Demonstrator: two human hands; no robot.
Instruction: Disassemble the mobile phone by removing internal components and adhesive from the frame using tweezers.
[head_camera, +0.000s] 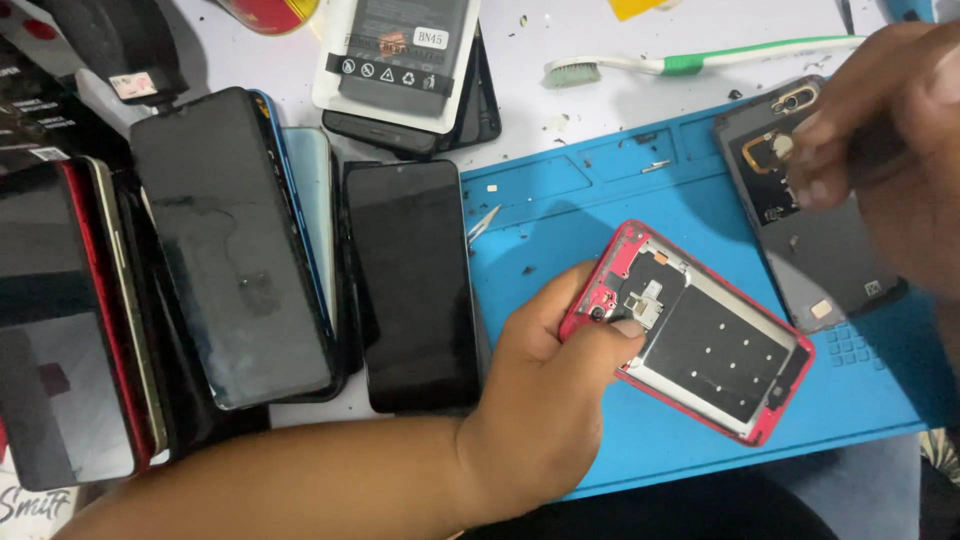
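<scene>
My left hand (545, 390) grips the upper end of a red phone frame (700, 335) with its back off, thumb pressed on the inner parts near the camera corner. The frame lies tilted over a blue work mat (560, 215). My right hand (885, 140) is raised at the upper right, fingers pinched together over a dark grey back cover (800, 250) lying on the mat. Whether something tiny sits between those fingertips is hidden.
Several dark-screened phones (235, 250) lie stacked to the left of the mat, one black phone (415, 285) right beside it. A phone battery (400, 55) rests on more phones at the top. A green and white toothbrush (690, 60) and tweezers (483, 222) are near the mat's top edge.
</scene>
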